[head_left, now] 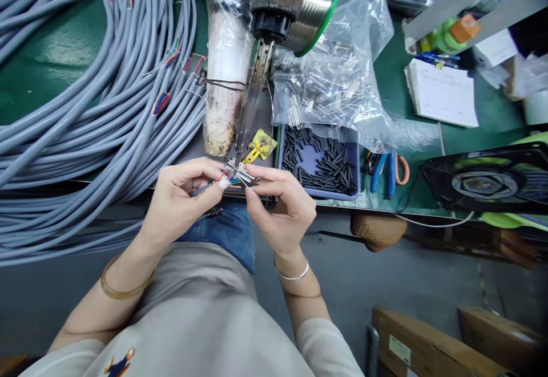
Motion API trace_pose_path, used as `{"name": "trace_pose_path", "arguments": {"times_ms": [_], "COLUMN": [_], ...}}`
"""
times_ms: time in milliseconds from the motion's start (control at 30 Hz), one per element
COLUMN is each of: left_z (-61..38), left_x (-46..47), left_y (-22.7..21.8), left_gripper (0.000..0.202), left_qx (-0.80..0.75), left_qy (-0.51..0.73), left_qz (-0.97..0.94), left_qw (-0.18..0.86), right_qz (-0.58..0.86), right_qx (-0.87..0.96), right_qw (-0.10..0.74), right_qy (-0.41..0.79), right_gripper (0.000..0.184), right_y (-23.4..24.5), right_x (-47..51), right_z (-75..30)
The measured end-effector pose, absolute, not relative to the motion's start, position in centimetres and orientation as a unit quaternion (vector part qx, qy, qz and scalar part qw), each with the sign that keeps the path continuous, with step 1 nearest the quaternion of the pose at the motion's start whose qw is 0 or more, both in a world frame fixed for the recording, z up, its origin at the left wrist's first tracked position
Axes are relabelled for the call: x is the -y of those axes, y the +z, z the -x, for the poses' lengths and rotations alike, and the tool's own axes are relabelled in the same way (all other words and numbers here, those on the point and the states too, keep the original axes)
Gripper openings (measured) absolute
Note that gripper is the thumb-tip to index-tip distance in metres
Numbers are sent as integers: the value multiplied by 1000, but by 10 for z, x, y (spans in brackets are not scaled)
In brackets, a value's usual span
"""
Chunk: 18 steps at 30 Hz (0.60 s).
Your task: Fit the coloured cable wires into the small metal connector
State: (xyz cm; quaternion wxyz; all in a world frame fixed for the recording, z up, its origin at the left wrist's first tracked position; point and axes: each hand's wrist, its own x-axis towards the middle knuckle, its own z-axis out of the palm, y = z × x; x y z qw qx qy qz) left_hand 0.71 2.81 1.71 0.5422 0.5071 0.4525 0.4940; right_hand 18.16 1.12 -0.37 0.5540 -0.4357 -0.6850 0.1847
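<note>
Pinched between the thumb and fingers of my left hand are thin coloured wires, fanning out toward a small metal multi-pin connector. My right hand is closed on the connector's right end, thumb below and fingers above. A soldering iron points down from above, its tip at the connector, partly hidden by the fingers. Behind the hands lies a small yellow piece. Fingers cover part of the wires, and the grey cable behind them is mostly hidden by my left hand.
Bundled grey cables spread over the left. A blue tray of short black tubes, a plastic bag of metal connectors, a solder spool, pliers, notepaper and a black fan stand rightward.
</note>
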Motion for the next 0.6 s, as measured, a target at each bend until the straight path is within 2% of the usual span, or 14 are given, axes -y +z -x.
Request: {"name": "trace_pose_path", "arguments": {"times_ms": [167,600], "left_z": [-6,-9], "left_x": [-30,-27], "left_y": [19,18], "left_gripper": [5,7], "left_qx": [-465,-475], "left_qy": [469,453], "left_qz": [-499,-495], "left_qw": [561,569], "right_qz": [428,437], "right_qx": [682,733], "right_qw": [560,514], "right_qy": [195,91], "right_gripper": [15,19], "right_y": [-3,-4], "right_x": [-12,-8], "right_z": [-183,-184]}}
